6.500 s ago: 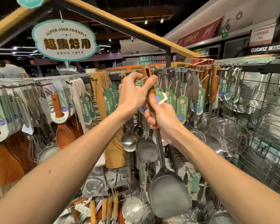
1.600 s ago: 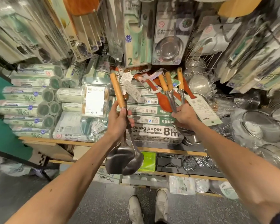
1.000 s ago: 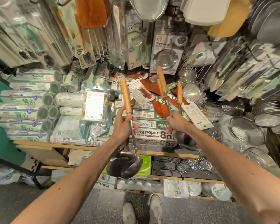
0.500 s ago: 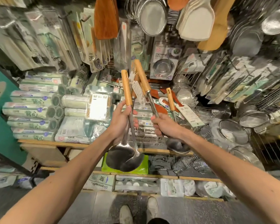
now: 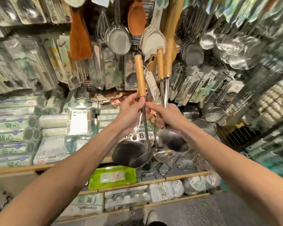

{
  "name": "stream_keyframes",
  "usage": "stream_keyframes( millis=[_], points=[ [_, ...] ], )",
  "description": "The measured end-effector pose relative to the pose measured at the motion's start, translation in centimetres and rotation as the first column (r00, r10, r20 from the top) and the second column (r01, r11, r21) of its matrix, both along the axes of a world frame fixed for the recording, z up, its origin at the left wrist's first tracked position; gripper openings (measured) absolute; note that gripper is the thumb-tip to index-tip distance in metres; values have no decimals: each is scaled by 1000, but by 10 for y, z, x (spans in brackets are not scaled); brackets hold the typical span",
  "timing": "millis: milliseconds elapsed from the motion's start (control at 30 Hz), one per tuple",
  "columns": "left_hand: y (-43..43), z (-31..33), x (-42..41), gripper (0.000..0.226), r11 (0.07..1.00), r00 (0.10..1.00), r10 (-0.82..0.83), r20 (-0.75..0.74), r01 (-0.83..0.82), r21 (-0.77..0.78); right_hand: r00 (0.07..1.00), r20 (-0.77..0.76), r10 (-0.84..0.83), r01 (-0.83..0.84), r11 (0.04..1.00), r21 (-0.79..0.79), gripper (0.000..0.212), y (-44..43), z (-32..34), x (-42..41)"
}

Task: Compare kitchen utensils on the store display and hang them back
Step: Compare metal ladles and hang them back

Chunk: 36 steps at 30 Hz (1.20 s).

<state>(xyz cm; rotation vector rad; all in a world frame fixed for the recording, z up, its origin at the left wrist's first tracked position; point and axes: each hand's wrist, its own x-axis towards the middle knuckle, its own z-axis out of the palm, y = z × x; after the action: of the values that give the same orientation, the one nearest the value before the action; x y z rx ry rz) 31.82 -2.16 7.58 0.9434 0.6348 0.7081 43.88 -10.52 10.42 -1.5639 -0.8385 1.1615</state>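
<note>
Fig.: both hands raised before a crowded store display, head view; frame blurred toward the edges.

L side: left hand [image 5: 131,112] has fingers curled round the wooden-handled steel utensil pair [image 5: 140,75], gripping at the junction of handle and shaft; long axis near vertical, tilted slightly left at the top; pale orange-tan handle points up, two thin steel shafts run down past the palm to two overlapped dark grey heads [image 5: 130,152], concave and dull w/ a bright rim; which head is which type cannot be told.

R side: right hand [image 5: 167,116] is clamped round the shafts of the wooden-handled steel ladles [image 5: 160,67]; two tan handles side by side, upright, ends up, metal collars at the base; below the fist a large dark bowl [image 5: 175,141], blurred, and a smaller shiny bowl [image 5: 161,155] hanging lower.

The two sets are held parallel, just beside each other, centre frame, in front of the racks; thumbs of the two hands nearly meet; a white paper tag [image 5: 151,82] dangles between the handles.

Surroundings: round wire-mesh strainer [image 5: 119,39] and brown wooden turner [image 5: 80,39] hang above; green-and-white packaged rolls [image 5: 11,128] stacked at left on a wooden shelf [image 5: 23,168]; lime-green plastic tray [image 5: 113,176] lies below the heads.
</note>
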Motion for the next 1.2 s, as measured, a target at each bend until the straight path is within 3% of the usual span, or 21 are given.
stream_keyframes(
  millis=[233,367,733,833,1000,1200],
  points=[
    [-23,32,58,47,997,996,-73,-58,75,31,973,60,-225,218,971,103,19,-23,33,28],
    [-30,37,83,42,994,986,-81,-143,90,59,940,51,-337,334,941,47,27,-31,36,45],
    [-27,13,135,56,982,970,-143,-197,163,91,969,-112,-219,222,975,13,27,-20,-13,126],
    [-21,-1,154,49,990,975,-124,-186,135,47,980,-100,-173,176,984,23,28,-13,-24,149],
    [-21,-24,181,36,999,981,-26,-193,35,42,967,-82,-241,242,970,-5,35,-11,-49,176],
    [-8,-25,181,37,991,939,79,-335,-37,128,947,-57,-315,316,949,14,26,-18,-50,205]
  ],
)
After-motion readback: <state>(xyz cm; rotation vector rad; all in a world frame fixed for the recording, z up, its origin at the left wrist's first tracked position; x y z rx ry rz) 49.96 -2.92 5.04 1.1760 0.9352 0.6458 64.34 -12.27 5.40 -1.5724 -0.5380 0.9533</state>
